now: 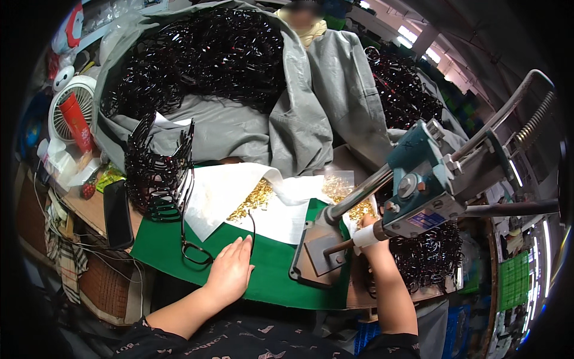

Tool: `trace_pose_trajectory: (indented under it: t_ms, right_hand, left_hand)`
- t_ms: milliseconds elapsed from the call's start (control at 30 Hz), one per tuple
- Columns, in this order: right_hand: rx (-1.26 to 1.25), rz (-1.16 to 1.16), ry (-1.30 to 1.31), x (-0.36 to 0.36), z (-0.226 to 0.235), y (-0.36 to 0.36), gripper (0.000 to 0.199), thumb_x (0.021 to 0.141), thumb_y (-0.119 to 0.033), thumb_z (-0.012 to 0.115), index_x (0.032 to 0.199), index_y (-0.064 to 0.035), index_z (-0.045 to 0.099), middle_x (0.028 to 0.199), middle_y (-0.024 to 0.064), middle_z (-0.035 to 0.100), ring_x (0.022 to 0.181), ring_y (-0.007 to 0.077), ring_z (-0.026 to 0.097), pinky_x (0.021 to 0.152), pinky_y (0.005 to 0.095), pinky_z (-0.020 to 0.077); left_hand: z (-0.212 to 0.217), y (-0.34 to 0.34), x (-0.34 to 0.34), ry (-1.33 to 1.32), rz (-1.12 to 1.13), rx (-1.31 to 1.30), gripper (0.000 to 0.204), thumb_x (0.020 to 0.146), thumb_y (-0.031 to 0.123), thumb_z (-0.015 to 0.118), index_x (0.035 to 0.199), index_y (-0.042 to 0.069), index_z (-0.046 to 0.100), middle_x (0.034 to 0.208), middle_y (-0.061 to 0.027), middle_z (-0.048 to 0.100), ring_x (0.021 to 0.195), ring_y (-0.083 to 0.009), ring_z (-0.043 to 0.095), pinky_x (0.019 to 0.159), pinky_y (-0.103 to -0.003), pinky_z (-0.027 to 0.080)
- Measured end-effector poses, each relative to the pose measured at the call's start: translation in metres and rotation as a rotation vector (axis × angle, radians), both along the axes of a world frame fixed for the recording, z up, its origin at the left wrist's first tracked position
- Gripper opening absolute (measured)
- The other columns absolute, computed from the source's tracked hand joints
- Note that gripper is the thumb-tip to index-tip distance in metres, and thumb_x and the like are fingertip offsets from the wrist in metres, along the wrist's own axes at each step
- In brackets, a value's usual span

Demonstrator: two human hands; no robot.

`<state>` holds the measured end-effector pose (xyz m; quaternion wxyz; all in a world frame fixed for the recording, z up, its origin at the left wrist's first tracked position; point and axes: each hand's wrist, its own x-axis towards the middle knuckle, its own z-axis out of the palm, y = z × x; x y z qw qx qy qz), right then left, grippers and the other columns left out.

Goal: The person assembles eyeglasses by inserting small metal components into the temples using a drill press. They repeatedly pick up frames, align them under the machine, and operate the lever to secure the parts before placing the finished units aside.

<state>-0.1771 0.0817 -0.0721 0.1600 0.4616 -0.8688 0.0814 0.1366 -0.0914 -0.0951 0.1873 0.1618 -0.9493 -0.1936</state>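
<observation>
L forearm comes in from lower left, left hand (230, 269) flat, palm down, fingers together & unclenched on the green mat (275, 269), fingertips touching a black eyeglass frame (197, 248) lying just beside. R forearm runs up at right; right hand (368, 230) is by the white grip of the blue hand press (418, 185), partly hidden, can't tell if closed. Behind: white paper (221, 191) w/ small gold parts (254, 200), stacked black frames (158, 173), then grey sack (299, 125) heaped w/ frames.
</observation>
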Motion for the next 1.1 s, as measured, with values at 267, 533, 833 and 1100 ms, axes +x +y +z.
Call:
trace_pose_trajectory:
  t_ms: [267,533,833,1100]
  right_hand:
    - [-0.579,-0.168,-0.967,0.109,0.058,0.054,0.015,0.071,0.004,0.066,0.085,0.0027,0.060,0.077,0.0064,0.060,0.069,0.0125,0.059,0.064,0.0245,0.0478]
    - [-1.048,0.574,-1.621,0.161,0.049,0.012,0.010,0.079,-0.003,0.060,0.082,-0.0005,0.051,0.082,0.0078,0.052,0.073,0.0171,0.050,0.066,0.0267,0.0420]
    - [-1.107,0.417,-1.751,0.181,0.027,-0.003,0.012,0.081,-0.001,0.061,0.087,-0.0045,0.050,0.098,0.0054,0.049,0.092,0.0136,0.049,0.082,0.0253,0.0401]
    - [-0.655,0.491,-1.585,0.147,0.043,0.013,0.011,0.078,0.002,0.062,0.086,-0.0011,0.056,0.096,0.0054,0.051,0.090,0.0147,0.052,0.081,0.0270,0.0417]
  left_hand:
    - [0.076,0.007,-0.022,0.192,-0.567,0.533,0.073,0.080,0.014,0.061,0.138,0.000,0.019,0.081,-0.0135,0.059,0.071,-0.0322,0.058,0.063,-0.036,0.047]
    - [0.074,0.029,-0.054,0.094,-0.613,0.762,0.082,0.075,0.008,0.068,0.139,0.001,0.017,0.092,-0.0150,0.064,0.079,-0.0265,0.066,0.071,-0.031,0.051]
    - [0.063,0.032,-0.051,0.164,-0.515,0.456,0.081,0.072,0.009,0.068,0.137,-0.002,0.021,0.097,-0.0179,0.061,0.081,-0.0325,0.063,0.069,-0.035,0.051]
    - [0.065,0.039,-0.057,0.098,-0.636,0.710,0.082,0.075,0.006,0.067,0.138,-0.001,0.016,0.102,-0.0187,0.060,0.085,-0.0315,0.063,0.072,-0.033,0.049]
